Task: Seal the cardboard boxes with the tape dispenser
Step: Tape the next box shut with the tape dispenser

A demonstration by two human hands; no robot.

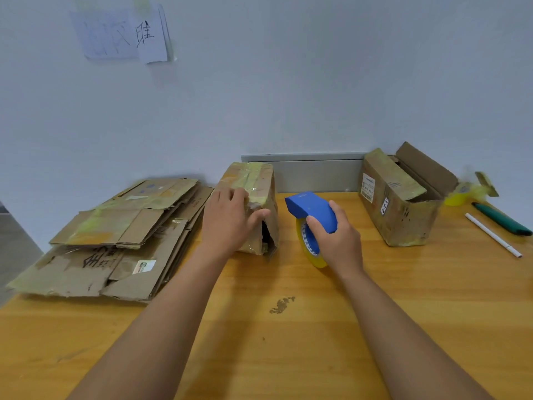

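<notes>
A small worn cardboard box [259, 183], wrapped in yellowish tape, stands at the back middle of the wooden table [288, 327]. My left hand [230, 223] lies over its near top, thumb hooked around its right corner. Just right of it, my right hand [334, 241] grips a blue tape dispenser [311, 207] with a yellow tape roll [314, 258] resting on the table. A second cardboard box [395, 209] with open flaps sits at the back right.
A stack of flattened cardboard boxes [115, 238] fills the left side of the table. At the far right lie a white pen [493, 235], a dark green marker [501, 219] and another yellow tape roll [461, 194]. A wall runs close behind the table.
</notes>
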